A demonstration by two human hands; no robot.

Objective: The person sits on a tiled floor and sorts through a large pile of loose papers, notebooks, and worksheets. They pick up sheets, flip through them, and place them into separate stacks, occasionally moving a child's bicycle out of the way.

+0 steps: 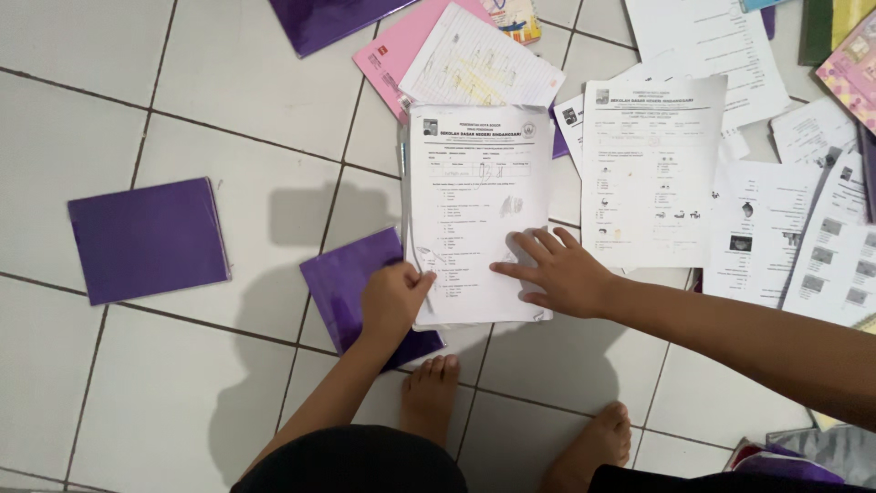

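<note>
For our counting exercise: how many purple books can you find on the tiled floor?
3 clearly: one alone at left, one under the left hand, one at top. Purple scraps elsewhere may be more.

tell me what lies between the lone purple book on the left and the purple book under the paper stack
Only bare white floor tile separates the lone purple book from the other purple book, in the head view.

The single head-worn camera looks almost straight down from standing height onto the white tiled floor [182, 100], close enough that the person's own arms and bare feet [429, 393] enter from the bottom edge, with scattered papers [657, 164] filling the upper right.
</note>
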